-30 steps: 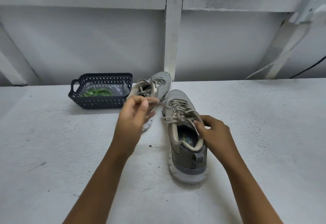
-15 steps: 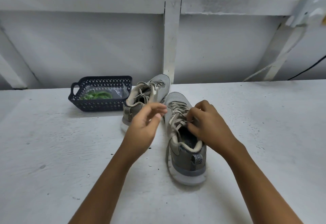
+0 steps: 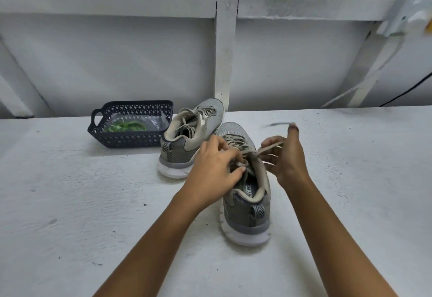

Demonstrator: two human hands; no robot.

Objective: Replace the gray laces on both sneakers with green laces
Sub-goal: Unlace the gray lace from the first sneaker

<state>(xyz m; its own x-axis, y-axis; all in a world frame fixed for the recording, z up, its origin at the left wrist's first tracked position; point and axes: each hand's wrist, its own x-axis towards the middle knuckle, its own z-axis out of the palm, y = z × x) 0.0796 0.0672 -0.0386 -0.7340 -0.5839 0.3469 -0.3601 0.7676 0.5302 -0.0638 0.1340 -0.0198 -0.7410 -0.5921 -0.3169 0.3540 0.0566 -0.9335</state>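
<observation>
Near sneaker [image 3: 245,219]: head view, mid-table, heel toward the camera and toe away. Gray knit mesh upper, beige padded collar, zigzag-print heel tab, thick white ribbed sole.
Gray lace [image 3: 271,146]: flat woven tape, threaded through the near sneaker's eyelets. One free strand is drawn out to the right from the top of the lacing. Its tip is a blur above the right index finger.
Left hand [image 3: 214,171]: over the tongue, fingers curled, thumb and fingertips pinching the lace at the top eyelets.
Right hand [image 3: 288,159]: just right of the collar, raised off the table. The strand is nipped between thumb and curled fingers, and the index finger points straight up.
Far sneaker [image 3: 187,144]: same build, just behind and left of the near one, toe angled toward the post. It has its own gray lace in, slack.
Basket [image 3: 131,141]: dark blue plastic, rectangular, with diamond-perforated walls and a loop handle on its left end. It sits just left of the far sneaker, near the table's back edge.
Green laces [image 3: 127,127]: coiled bundle inside the basket.
Bag [image 3: 155,121]: clear crinkled plastic, in the basket with the green laces.
Table [image 3: 70,203]: white, rough, speckled paint.
Post [image 3: 225,51]: white-painted upright with rough edges, against the white wall.
</observation>
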